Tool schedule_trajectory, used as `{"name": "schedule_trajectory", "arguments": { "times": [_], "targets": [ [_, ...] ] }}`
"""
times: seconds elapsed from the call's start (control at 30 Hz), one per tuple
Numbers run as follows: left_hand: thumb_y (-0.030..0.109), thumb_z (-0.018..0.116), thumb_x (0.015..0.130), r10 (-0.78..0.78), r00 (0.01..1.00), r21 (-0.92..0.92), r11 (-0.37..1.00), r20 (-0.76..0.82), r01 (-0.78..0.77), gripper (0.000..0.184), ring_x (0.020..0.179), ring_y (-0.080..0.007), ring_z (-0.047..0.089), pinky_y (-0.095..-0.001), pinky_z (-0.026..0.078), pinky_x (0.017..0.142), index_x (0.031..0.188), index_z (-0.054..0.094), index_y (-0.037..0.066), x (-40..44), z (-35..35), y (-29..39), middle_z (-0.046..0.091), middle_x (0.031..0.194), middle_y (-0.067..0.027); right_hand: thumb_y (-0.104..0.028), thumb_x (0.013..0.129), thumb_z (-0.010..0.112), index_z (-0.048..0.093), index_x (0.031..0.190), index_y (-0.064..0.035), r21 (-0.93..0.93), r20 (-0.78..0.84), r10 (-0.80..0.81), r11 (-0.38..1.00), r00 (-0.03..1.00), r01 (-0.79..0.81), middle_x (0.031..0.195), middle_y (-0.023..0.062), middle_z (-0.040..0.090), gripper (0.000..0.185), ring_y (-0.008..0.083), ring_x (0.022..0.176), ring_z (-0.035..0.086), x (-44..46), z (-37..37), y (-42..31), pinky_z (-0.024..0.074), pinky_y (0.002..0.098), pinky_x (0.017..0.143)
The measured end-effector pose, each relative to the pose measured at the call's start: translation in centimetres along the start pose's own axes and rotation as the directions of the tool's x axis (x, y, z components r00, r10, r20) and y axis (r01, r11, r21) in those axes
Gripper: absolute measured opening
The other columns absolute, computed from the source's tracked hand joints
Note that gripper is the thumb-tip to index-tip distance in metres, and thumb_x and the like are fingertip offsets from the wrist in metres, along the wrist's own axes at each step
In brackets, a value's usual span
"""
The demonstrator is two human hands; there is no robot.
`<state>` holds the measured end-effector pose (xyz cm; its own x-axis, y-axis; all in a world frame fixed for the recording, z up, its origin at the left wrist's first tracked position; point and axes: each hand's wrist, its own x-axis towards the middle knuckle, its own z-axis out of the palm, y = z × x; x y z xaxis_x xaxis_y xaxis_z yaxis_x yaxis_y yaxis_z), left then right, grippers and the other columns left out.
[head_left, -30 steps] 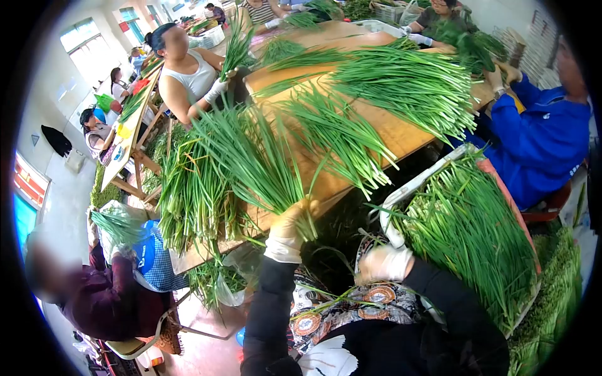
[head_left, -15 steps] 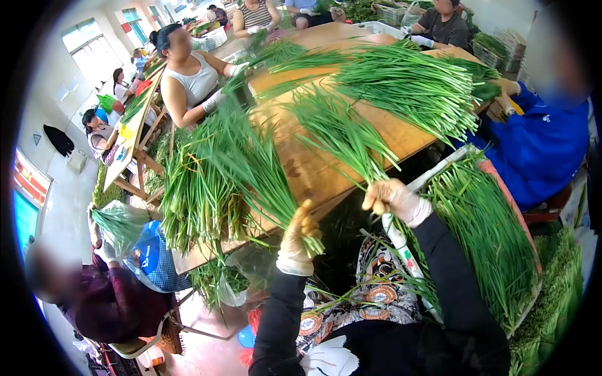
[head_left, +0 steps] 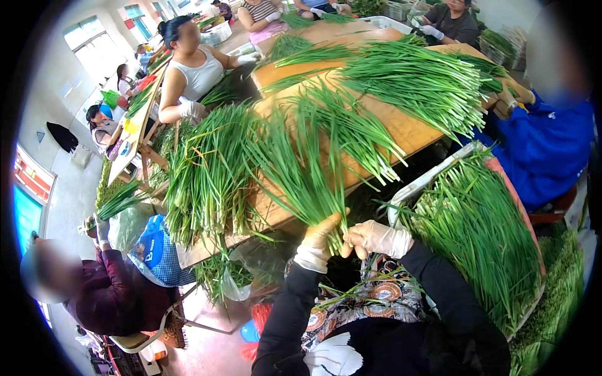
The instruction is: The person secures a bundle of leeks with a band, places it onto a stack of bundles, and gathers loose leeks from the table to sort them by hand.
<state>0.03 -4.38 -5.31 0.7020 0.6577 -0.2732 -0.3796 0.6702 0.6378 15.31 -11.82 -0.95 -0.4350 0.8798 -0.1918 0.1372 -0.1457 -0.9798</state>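
The bunch of green stalks (head_left: pixel 291 182) is at the centre of the frame, your left hand (head_left: pixel 318 241) clamped round its lower stems. Your right hand (head_left: pixel 379 239) is at the stem ends; whether its curled fingers pinch any is unclear. A thicker pile (head_left: pixel 210 175) lies left on the table (head_left: pixel 414 141).

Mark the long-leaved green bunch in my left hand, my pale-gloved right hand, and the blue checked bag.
Long-leaved green bunch (head_left: pixel 307 188): head view, middle of the leaves.
Pale-gloved right hand (head_left: pixel 379 239): head view, back of the hand.
Blue checked bag (head_left: pixel 154 247): head view, its blue panel.
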Motion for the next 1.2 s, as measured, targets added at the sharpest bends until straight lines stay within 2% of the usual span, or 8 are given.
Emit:
{"name": "schedule_trajectory", "arguments": {
  "times": [0.17, 0.2, 0.27, 0.5, 0.67, 0.87, 1.0, 1.2],
  "targets": [
    [0.006, 0.063, 0.074, -0.016, 0.999, -0.056, 0.998, -0.048, 0.014, 0.036, 0.084, -0.0213, 0.058, -0.0341, 0.051, 0.067, 0.107, 0.049, 0.001, -1.2, 2.2, 0.1, 0.059, 0.095, -0.0108, -0.037, 0.087, 0.038, 0.057, 0.067, -0.0098, -0.603, -0.014, -0.216, 0.781, 0.976, 0.165, 0.057, 0.0039, 0.058, 0.039, 0.0190, 0.045, 0.052, 0.7, -0.5, 2.5, 0.0421, 0.0321, 0.049],
    [0.006, 0.063, 0.074, -0.019, 0.999, -0.053, 0.998, -0.040, 0.017, 0.036, 0.084, -0.0213, 0.058, -0.0341, 0.051, 0.067, 0.107, 0.049, 0.001, -0.9, 1.5, -0.1, 0.059, 0.095, -0.0108, -0.040, 0.080, 0.051, 0.060, 0.073, -0.0094, -0.300, -0.071, 0.257, 0.916, 0.964, -0.266, 0.060, 0.0014, 0.055, 0.032, 0.0167, 0.049, 0.052, -0.6, -0.9, -3.7, 0.0423, 0.0277, 0.048],
    [0.005, 0.062, 0.075, -0.013, 0.996, -0.127, 0.992, -0.092, 0.001, 0.038, 0.084, -0.0197, 0.058, -0.0331, 0.051, 0.068, 0.110, 0.046, 0.002, -0.7, 0.6, 0.4, 0.058, 0.096, -0.0108, -0.045, 0.075, 0.055, 0.058, 0.068, -0.0086, -0.878, -0.247, -0.525, 0.477, 0.814, 0.041, 0.055, 0.0030, 0.052, 0.038, 0.0218, 0.051, 0.053, 0.3, -3.5, -0.5, 0.0428, 0.0318, 0.048],
    [0.008, 0.061, 0.076, 0.198, 0.968, -0.282, 0.948, 0.157, -0.148, 0.043, 0.066, -0.0103, 0.052, -0.0256, 0.048, 0.060, 0.114, 0.043, 0.001, -0.8, 1.3, 3.2, 0.057, 0.089, -0.0075, -0.011, 0.073, 0.050, 0.059, 0.067, -0.0114, -0.831, -0.509, -0.269, -0.093, 0.818, -0.548, 0.065, 0.0044, 0.061, 0.010, 0.0162, 0.054, 0.060, 4.1, -6.1, 0.0, 0.0470, 0.0284, 0.045],
    [0.015, 0.057, 0.081, 0.209, 0.960, -0.396, 0.910, 0.184, -0.123, 0.040, 0.053, -0.0035, 0.038, -0.0194, 0.037, 0.053, 0.115, 0.041, -0.001, -2.2, 2.8, 6.5, 0.039, 0.065, 0.0038, -0.019, 0.070, 0.053, 0.058, 0.066, -0.0091, -0.891, 0.301, -0.002, 0.355, 0.954, 0.282, 0.065, 0.0076, 0.059, 0.012, 0.0247, 0.058, 0.058, 0.5, 0.2, 2.2, 0.0468, 0.0346, 0.050],
    [0.019, 0.059, 0.080, 0.053, 0.998, -0.347, 0.937, 0.022, -0.042, 0.028, 0.050, -0.0049, 0.046, -0.0187, 0.043, 0.047, 0.103, 0.052, 0.004, 0.4, 2.5, 3.5, 0.053, 0.066, 0.0020, -0.041, 0.073, 0.055, 0.063, 0.074, -0.0064, -0.729, -0.615, 0.076, 0.326, 0.785, -0.603, 0.070, 0.0117, 0.062, 0.035, 0.0265, 0.066, 0.060, 0.5, -6.8, -3.7, 0.0465, 0.0358, 0.053],
    [0.011, 0.058, 0.080, -0.106, 0.980, -0.287, 0.956, -0.165, 0.055, 0.024, 0.056, -0.0077, 0.054, -0.0199, 0.048, 0.052, 0.102, 0.054, 0.004, 2.4, 1.5, 0.1, 0.061, 0.082, -0.0032, -0.034, 0.076, 0.052, 0.064, 0.071, -0.0078, -0.770, -0.638, -0.020, 0.011, 0.770, -0.638, 0.068, 0.0111, 0.063, 0.029, 0.0268, 0.066, 0.062, 3.5, -10.0, -1.1, 0.0478, 0.0352, 0.057],
    [0.014, 0.062, 0.078, 0.040, 0.991, -0.192, 0.979, -0.130, -0.065, 0.029, 0.067, -0.0078, 0.054, -0.0191, 0.046, 0.054, 0.103, 0.053, 0.003, 0.9, 3.2, 1.2, 0.060, 0.088, -0.0057, -0.038, 0.076, 0.055, 0.057, 0.064, -0.0089, -0.804, -0.370, -0.386, 0.588, 0.845, -0.084, 0.058, 0.0098, 0.056, 0.031, 0.0254, 0.058, 0.057, -1.7, -6.8, -6.7, 0.0435, 0.0361, 0.053]
  ]
}}
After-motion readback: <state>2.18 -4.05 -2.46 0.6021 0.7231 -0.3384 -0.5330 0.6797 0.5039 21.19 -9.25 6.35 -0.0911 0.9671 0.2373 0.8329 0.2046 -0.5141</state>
